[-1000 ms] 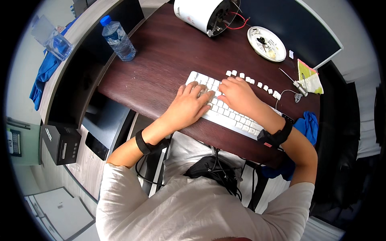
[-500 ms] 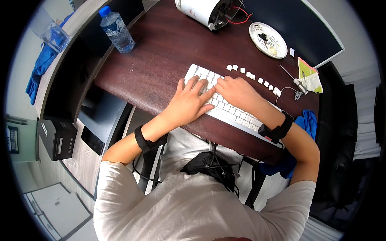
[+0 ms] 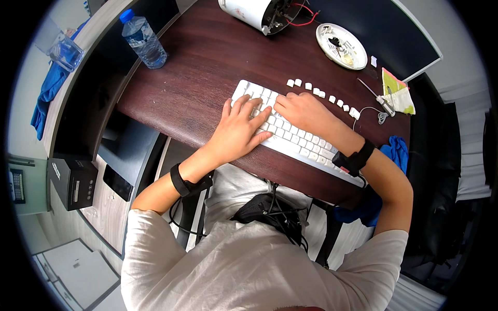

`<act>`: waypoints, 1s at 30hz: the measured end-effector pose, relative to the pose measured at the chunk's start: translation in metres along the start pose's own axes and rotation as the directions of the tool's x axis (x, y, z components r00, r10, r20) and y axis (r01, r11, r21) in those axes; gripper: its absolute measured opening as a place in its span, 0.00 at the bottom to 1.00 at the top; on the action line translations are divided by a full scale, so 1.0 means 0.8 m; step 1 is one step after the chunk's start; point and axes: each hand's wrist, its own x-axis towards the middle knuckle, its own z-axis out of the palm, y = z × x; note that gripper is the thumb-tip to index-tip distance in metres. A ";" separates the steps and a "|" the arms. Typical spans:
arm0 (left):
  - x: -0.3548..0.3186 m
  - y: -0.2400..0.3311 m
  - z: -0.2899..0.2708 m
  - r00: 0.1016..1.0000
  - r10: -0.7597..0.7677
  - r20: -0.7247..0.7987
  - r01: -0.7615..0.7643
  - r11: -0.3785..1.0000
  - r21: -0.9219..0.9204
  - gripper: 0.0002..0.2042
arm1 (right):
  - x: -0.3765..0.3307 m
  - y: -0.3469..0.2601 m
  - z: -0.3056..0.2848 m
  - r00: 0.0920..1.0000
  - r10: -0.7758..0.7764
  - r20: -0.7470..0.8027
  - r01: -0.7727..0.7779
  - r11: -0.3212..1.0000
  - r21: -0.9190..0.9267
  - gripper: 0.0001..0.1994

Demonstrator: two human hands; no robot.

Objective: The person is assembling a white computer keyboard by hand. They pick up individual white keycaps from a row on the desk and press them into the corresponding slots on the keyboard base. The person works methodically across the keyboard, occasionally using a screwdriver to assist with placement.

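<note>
A white keyboard (image 3: 310, 147) lies slanted along the near edge of the dark red-brown table. My left hand (image 3: 236, 127) rests over its left end, fingers spread apart on the keys and thumb along the near edge. Beside it, my right hand (image 3: 303, 111) is closed, its fingertips pinched together at the keyboard's far side. What those fingers hold, if anything, is hidden. Loose white keycaps (image 3: 308, 86) stand in an uneven row just beyond the keyboard.
A screwdriver-like tool (image 3: 385, 106) lies near a coiled grey cable (image 3: 383, 118) and a green-and-white cloth (image 3: 398, 93). Farther back are a white dish (image 3: 321, 45) of small parts and a white cylinder (image 3: 244, 11) with red wires. A water bottle (image 3: 145, 42) stands at left.
The view has shifted slightly, so the table's things sit a little higher and farther left. Both hands keep nearly the same places on the keyboard.
</note>
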 end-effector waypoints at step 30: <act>0.000 0.005 -0.001 0.998 -0.020 0.060 0.024 0.997 -0.069 0.25 | -0.002 0.010 -0.002 0.996 -0.088 -0.007 0.088 0.996 0.008 0.04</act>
